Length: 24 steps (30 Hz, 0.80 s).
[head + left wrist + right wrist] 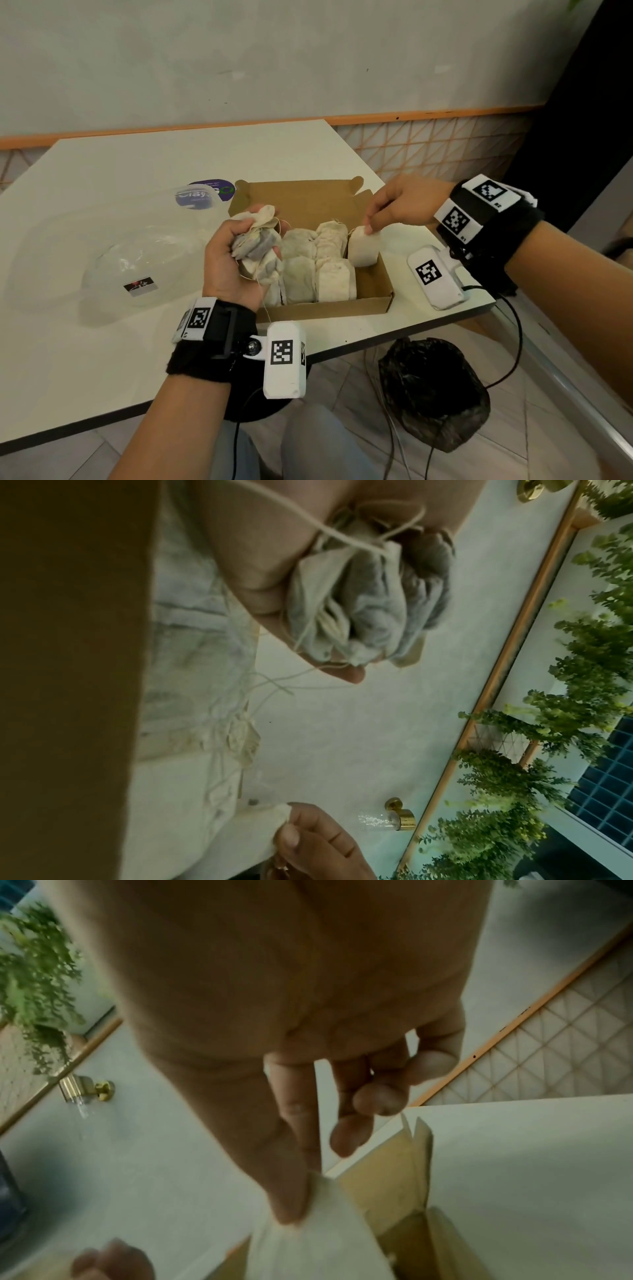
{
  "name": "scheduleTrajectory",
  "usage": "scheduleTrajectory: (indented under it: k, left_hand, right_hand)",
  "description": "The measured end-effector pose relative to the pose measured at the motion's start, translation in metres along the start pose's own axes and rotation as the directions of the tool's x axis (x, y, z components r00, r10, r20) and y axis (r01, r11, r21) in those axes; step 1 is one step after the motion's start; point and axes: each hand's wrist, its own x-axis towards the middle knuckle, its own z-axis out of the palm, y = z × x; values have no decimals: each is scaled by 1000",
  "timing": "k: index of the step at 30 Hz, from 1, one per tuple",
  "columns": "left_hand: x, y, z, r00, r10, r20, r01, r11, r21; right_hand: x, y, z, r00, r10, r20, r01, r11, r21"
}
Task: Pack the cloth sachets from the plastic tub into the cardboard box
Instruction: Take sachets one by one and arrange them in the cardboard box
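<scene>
Risk first: loose strings trail off the bunch of sachets [257,246] in the left hand [229,263] and could snag on packed sachets [318,270] in the cardboard box [373,294], dragging one out when the bunch moves. The bunch is big and crumpled, so one could slip from the fist onto the table [102,164]. The upright sachet [363,245] at the box's right end sits higher than the wall and may tip over the edge instead of settling into the gap. Left hand is closed tight in a fist round several sachets, held over the box's left end. Right hand [400,205] pinches the top of the upright sachet between thumb and fingertips, other fingers loosely curled. Plastic tub [113,253] sits left of the box and looks emptied, so judging from that, packing is nearly finished.
</scene>
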Motion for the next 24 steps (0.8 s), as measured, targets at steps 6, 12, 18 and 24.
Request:
scheduleTrajectory:
  k: [6, 12, 18, 24]
  left_hand:
    - [3, 0, -6, 1000, -1, 24, 2, 1000, -12]
    - [0, 0, 0, 1000, 4, 13, -5, 999, 50]
    - [-1, -1, 1, 1000, 6, 9, -6, 999, 33]
    - [-2, -1, 6, 999, -38, -23, 40, 995, 87]
  right_hand:
    - [12, 10, 22, 995, 72, -65, -74, 997, -33]
    - [17, 17, 32, 984, 42, -173, -32, 998, 56]
    - [21, 15, 31, 983, 1, -184, 7, 999, 46]
    - [25, 11, 25, 989, 9, -147, -11, 1000, -14]
